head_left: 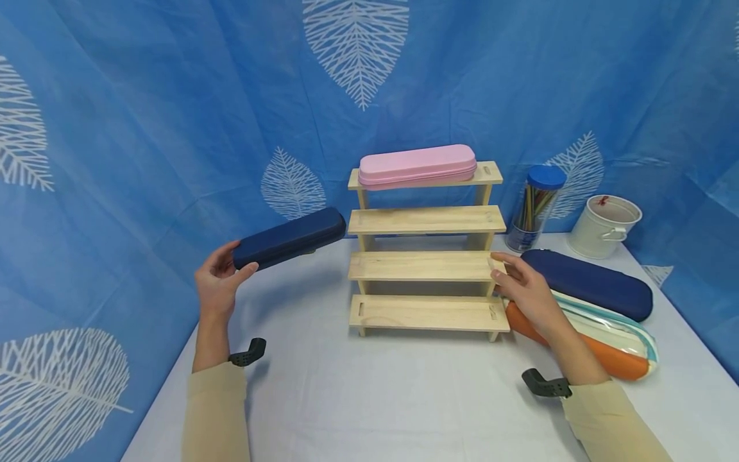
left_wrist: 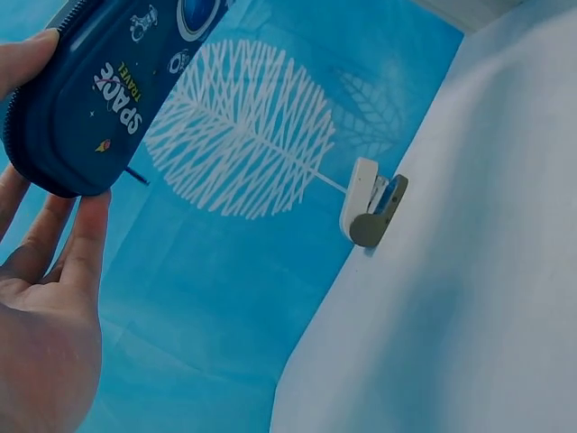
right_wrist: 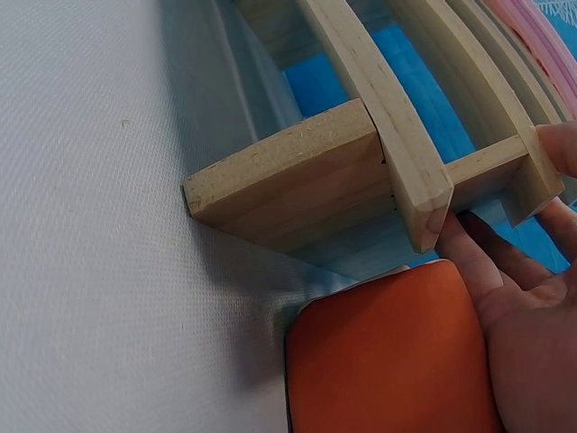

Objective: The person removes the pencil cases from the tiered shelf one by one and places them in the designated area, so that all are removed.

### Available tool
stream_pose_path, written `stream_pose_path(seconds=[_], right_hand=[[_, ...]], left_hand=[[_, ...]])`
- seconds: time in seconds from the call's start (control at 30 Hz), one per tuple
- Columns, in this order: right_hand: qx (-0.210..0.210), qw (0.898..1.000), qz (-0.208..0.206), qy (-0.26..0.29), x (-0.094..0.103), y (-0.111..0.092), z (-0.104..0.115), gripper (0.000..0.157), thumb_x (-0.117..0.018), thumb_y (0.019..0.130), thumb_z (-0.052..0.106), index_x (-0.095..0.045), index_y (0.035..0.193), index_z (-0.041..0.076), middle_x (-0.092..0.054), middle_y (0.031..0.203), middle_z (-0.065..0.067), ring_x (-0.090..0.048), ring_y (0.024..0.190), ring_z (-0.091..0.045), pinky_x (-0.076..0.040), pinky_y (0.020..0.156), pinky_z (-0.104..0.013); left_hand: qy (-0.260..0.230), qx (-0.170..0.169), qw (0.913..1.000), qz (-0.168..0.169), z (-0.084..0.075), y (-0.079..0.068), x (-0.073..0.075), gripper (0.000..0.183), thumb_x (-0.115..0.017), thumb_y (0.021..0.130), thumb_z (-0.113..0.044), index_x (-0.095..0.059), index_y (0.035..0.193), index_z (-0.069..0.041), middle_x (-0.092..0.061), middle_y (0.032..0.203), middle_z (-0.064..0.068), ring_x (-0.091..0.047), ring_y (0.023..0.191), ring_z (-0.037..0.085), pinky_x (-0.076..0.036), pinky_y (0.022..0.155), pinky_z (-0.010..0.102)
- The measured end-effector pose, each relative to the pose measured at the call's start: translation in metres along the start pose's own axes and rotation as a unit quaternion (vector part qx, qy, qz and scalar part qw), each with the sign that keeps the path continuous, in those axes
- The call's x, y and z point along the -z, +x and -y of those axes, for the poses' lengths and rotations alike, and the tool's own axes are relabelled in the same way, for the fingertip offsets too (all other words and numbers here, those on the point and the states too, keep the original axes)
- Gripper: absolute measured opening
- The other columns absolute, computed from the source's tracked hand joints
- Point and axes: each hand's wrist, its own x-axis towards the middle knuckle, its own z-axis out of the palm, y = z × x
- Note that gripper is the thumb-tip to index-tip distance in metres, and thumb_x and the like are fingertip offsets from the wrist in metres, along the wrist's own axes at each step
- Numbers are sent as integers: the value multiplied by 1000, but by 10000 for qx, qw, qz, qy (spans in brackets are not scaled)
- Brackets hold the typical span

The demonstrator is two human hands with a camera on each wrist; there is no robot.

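Note:
My left hand (head_left: 216, 282) holds a navy pencil case (head_left: 291, 237) in the air by its near end, left of the wooden tiered shelf (head_left: 427, 266). In the left wrist view, the case shows space pictures and the words "SPACE TRAVEL", with a zip along its edge. With thumb and fingers, my right hand (head_left: 531, 292) grips the right end of the shelf's second step from the bottom. A pink pencil case (head_left: 418, 163) lies on the top step. Close beside the right hand lies an orange and clear pencil case (head_left: 606, 333), partly hidden by the forearm.
Right of the shelf lies a dark blue pencil case (head_left: 589, 282). Behind it stand a blue-lidded jar of pencils (head_left: 534, 208) and a white bucket (head_left: 603, 228). A blue leaf-patterned curtain (head_left: 173, 128) surrounds the white tabletop (head_left: 369, 398). A small white-and-grey object (left_wrist: 370, 207) sits at its edge.

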Motion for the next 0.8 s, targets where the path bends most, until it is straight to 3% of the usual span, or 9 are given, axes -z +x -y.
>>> stream_pose_path(seconds=[0.4, 0.63, 0.8], right_hand=[[-8, 10000, 13, 24, -1, -1, 1, 60, -56, 95, 46, -39, 147, 20, -36, 149, -13, -44, 128, -35, -50, 88, -36], [49, 10000, 14, 3, -1, -1, 0, 60, -55, 96, 45, -40, 147, 20, -37, 148, -14, -45, 127, -35, -51, 87, -32], [75, 10000, 2, -15, 0, -1, 0, 59, -55, 96, 45, -40, 147, 19, -36, 149, -13, -44, 128, -35, -51, 87, -33]], left_hand=[[882, 844, 9923, -226, 14, -8, 8, 63, -87, 69, -8, -64, 127, -9, -56, 126, 14, -55, 110, 24, -50, 84, 22], [1412, 924, 9856, -94, 25, -11, 12, 63, -87, 70, -13, -63, 128, -12, -55, 129, 10, -54, 113, 22, -49, 84, 21], [1502, 1049, 9831, 12, 31, -13, 14, 64, -88, 69, -17, -64, 128, -12, -54, 131, 8, -52, 116, 22, -48, 88, 22]])
